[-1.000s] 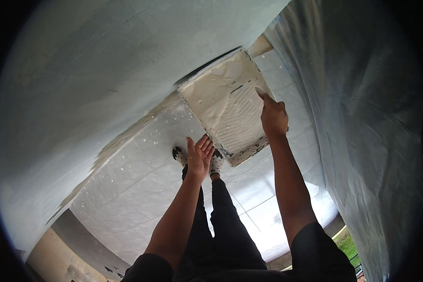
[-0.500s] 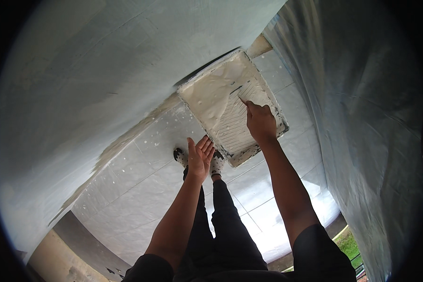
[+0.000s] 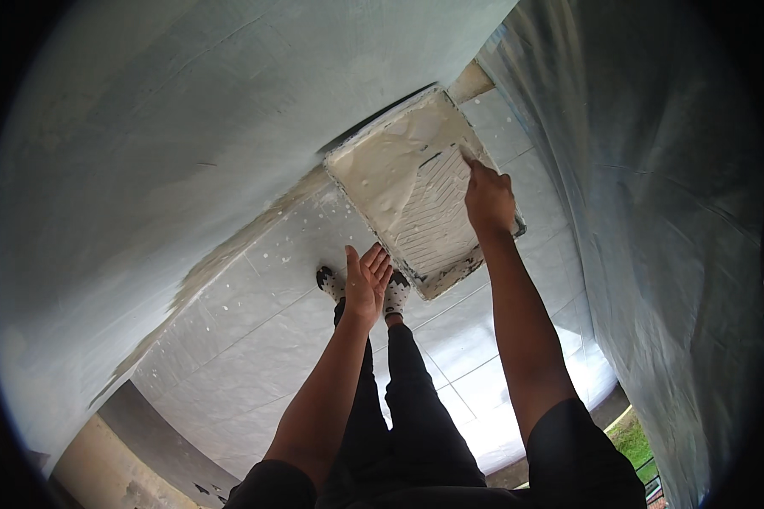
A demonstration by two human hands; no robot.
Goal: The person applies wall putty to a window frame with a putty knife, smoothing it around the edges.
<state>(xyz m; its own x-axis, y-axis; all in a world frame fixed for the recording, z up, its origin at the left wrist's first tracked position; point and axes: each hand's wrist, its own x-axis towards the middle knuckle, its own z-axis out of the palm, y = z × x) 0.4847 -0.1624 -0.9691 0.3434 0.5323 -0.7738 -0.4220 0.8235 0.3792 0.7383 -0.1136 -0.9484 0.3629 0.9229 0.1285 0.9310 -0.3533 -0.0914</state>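
A rectangular paint roller tray (image 3: 395,116) holds thick off-white paint, pooled at its far left, with ribbed grooves showing through on its near right part. Over the tray's right side, my right hand (image 3: 490,202) is closed round a thin, pale-tipped tool (image 3: 466,153). Its tip meets the paint; most of it is hidden in my grip, so the exact kind cannot be told. My left hand (image 3: 368,284) is open, fingers stretched and palm turned up, close by the tray's near left edge. It holds nothing I can see.
A pale grey wall (image 3: 187,161) rises along the left. Plastic sheeting (image 3: 654,212) hangs on the right. Tiled floor (image 3: 255,322), spotted with white paint, lies below. My feet in patterned socks (image 3: 396,299) stand near the tray. Grass (image 3: 632,441) shows at the lower right.
My right hand has moved away and slightly right across the tray, taking the thin tool toward the tray's right edge. My left hand stays nearly where it was, open.
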